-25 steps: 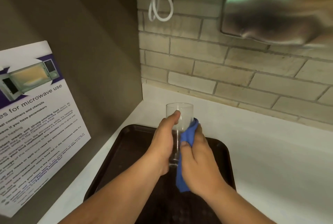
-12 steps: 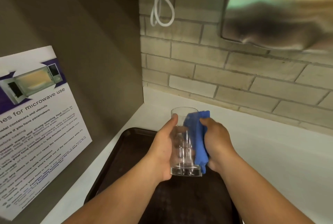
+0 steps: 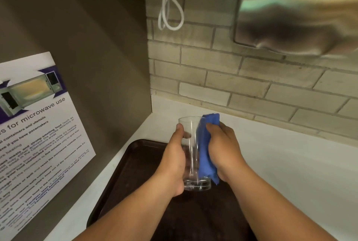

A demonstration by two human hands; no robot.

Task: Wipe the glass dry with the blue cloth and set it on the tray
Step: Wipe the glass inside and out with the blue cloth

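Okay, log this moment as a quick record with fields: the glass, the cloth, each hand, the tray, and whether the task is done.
glass: clear tumbler, upright, held above the tray
blue cloth: pressed against the glass's right side
left hand: gripping the glass from the left
right hand: holding the cloth to the glass
tray: dark, on the white counter, nothing resting on it in view
task status: wiping under way; glass not yet set down
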